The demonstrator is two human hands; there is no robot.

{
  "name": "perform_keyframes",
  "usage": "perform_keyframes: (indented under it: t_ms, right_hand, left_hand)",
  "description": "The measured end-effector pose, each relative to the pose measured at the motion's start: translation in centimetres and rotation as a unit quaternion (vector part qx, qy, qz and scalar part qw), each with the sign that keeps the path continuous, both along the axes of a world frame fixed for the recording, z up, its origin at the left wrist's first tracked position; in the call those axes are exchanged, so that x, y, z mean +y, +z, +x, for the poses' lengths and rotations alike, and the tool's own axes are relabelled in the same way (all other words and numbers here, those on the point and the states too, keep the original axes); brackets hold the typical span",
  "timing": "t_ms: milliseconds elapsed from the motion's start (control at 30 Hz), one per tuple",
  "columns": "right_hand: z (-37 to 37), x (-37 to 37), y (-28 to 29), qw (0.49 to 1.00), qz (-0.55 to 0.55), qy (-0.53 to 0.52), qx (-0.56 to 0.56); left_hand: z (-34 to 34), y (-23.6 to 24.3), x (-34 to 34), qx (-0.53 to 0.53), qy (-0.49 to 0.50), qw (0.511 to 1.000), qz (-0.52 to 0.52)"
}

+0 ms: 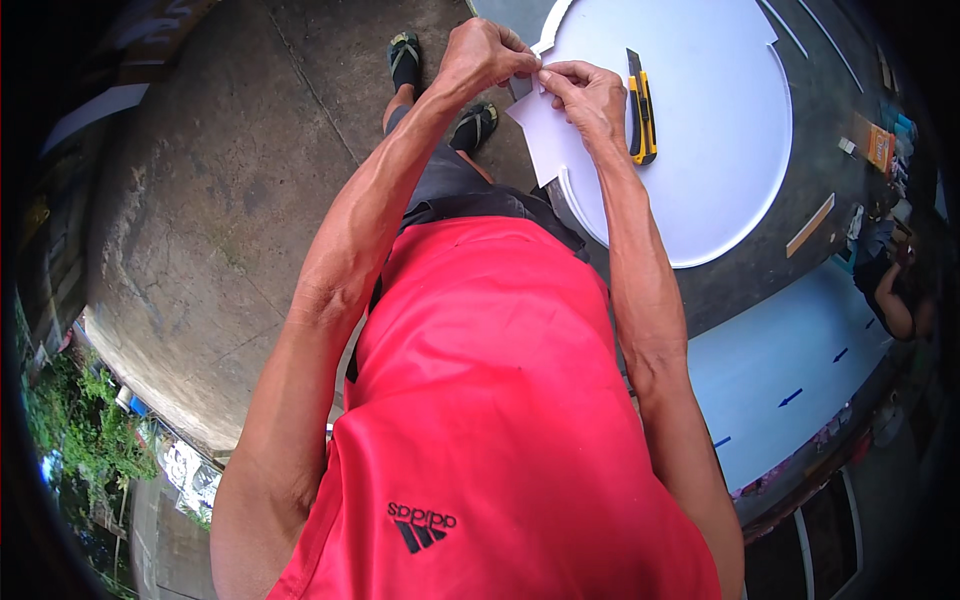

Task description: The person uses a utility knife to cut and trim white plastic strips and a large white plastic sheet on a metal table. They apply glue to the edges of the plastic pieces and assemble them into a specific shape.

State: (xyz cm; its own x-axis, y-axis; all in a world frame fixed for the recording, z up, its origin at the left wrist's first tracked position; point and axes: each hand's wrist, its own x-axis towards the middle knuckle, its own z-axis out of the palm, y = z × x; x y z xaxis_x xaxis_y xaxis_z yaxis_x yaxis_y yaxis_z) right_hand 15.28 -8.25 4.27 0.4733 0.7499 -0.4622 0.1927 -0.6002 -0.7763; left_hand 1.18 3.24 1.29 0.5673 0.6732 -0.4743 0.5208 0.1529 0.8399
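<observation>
Left hand point(508, 58), right hand point(580, 88): fingertips pinching, seemingly on white strip point(550, 28); step, likely edge-fitting round white panel point(715, 170); next, steady alignment.

The left hand point(490, 58) and right hand point(592, 95) are holding their fingertips close together at the left edge of a round white panel point(710, 190); what they are pinching is too small to tell. A yellow-and-black utility knife point(643, 122), its blade pointing far, is lying on the panel just beside the right hand. The panel is resting on a dark table point(740, 285).
</observation>
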Motion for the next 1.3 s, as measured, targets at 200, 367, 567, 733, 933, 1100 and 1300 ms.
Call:
perform_keyframes:
  t_ms: [200, 367, 567, 733, 933, 1100, 1300]
  right_hand:
    - [-0.2, -1.6, -0.1, 1.000, 0.019, -0.014, -0.005]
    - [-0.4, -1.6, 0.1, 1.000, 0.005, -0.007, -0.015]
    - [-0.5, -1.6, -0.2, 0.999, 0.019, -0.004, -0.035]
    - [-0.7, -1.7, 0.1, 0.999, 0.020, -0.014, -0.034]
    - [-0.6, -2.8, -0.1, 0.995, 0.052, -0.079, 0.027]
    - [-0.5, -4.8, -0.2, 0.991, 0.048, -0.116, 0.047]
    - [-2.7, -5.0, 0.8, 0.980, 0.024, -0.182, 0.073]
  left_hand:
    - [-0.1, 0.6, -0.3, 0.021, 0.007, 0.999, 0.030]
    - [-0.2, 0.6, -0.4, 0.015, 0.011, 0.999, 0.038]
    - [-0.2, 0.3, -0.4, 0.010, 0.013, 0.999, 0.038]
    - [0.0, 0.5, -0.3, 0.022, 0.007, 0.999, 0.046]
    - [-0.2, 1.4, -0.3, 0.018, 0.023, 1.000, 0.010]
    - [0.1, 1.8, 0.0, 0.030, 0.015, 0.999, -0.001]
    - [0.3, 2.7, 0.3, 0.028, 0.023, 0.999, -0.014]
